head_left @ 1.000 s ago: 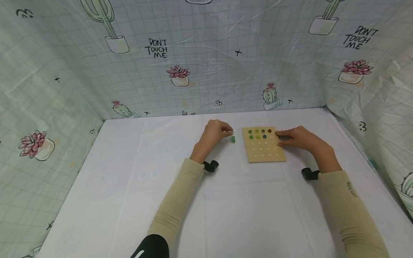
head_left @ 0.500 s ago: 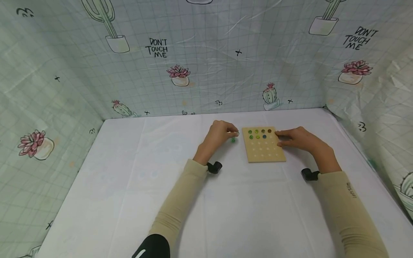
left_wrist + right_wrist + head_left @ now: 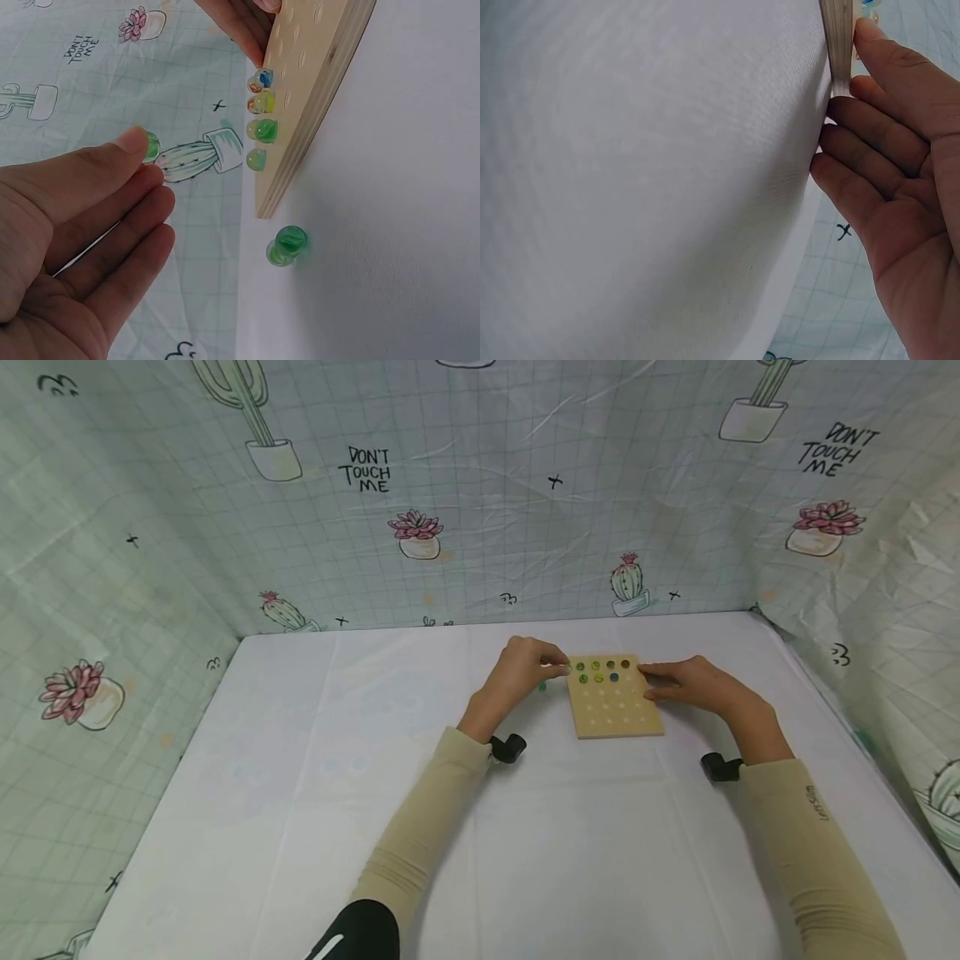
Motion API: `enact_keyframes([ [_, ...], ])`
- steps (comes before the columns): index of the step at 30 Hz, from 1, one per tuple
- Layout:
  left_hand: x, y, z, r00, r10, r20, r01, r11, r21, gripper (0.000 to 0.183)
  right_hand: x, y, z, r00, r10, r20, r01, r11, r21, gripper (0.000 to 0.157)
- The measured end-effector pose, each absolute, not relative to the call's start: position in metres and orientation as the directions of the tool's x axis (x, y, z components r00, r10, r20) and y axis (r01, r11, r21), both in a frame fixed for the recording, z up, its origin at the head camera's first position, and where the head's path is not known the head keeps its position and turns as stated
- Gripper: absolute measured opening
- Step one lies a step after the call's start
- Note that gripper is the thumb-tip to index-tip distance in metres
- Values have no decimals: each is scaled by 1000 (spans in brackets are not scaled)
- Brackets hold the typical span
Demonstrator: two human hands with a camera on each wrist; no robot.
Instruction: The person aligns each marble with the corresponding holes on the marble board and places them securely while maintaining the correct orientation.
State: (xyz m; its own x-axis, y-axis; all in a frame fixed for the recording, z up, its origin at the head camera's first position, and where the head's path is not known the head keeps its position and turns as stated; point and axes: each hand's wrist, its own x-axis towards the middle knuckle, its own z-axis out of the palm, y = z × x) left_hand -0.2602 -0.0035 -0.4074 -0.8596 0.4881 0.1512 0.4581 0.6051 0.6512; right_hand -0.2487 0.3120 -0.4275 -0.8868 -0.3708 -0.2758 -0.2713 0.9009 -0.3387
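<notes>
My left hand (image 3: 517, 672) pinches a green glass marble (image 3: 153, 145) between thumb and index finger, its fingertips at the far left corner of a wooden board (image 3: 619, 720). The other left fingers are loosely bent. Rows of small round hollows cover the board, and several green, yellow, blue and brown marbles (image 3: 264, 130) sit in its two far rows. My right hand (image 3: 697, 683) holds the board at its right edge near the far corner, thumb and index finger against it. Two loose green marbles (image 3: 289, 241) lie on the table left of the board, partly hidden by my left hand in the head view.
A white cloth covers the table (image 3: 375, 810). Curtains printed with cacti (image 3: 480, 527) hang behind it and at both sides. Black wrist cameras (image 3: 510, 748) are strapped at both cuffs.
My left hand has moved right with the pinched marble, from above the loose green marbles to the board's far left corner. The right hand stays on the board.
</notes>
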Motion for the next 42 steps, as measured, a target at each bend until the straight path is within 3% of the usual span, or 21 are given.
enact_keyframes([
  [42,-275,38,-410,-789,598,141,513,515,687,17,-249,313,-427,-888,-372,-268,-276,901,-336,60],
])
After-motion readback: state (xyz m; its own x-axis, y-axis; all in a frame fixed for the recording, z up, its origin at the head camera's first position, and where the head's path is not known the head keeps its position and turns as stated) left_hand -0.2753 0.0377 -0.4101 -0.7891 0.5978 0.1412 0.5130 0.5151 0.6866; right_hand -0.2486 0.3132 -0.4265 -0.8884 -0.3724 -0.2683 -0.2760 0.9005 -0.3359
